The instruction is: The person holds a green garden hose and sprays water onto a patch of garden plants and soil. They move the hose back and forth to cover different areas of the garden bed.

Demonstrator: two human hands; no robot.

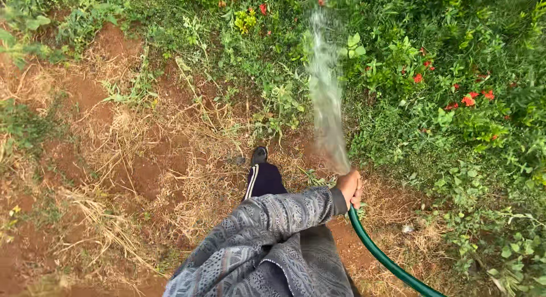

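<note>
The wide bed of green leafy plants with small red flowers fills the right and top of the view, and the bare reddish-brown soil strewn with dry yellow grass takes the left. Judging by the ground, the watering is somewhere in its middle: spray is landing among the plants at the top, while the soil on the left looks dry; how wet the flower bed on the right is cannot be told.

The long dark green rubber garden hose enters at the bottom right corner and curves up and left to the right hand. Its long axis runs from lower right to upper left, and its end points away from the person, toward the top of the view. From there 1 blurred white jet of water fans upward.

The right hand is clamped around the hose end, fingers curled, at the cuff of a grey patterned sleeve. The left hand is out of sight. Below, 1 dark shoe stands on the soil.
</note>
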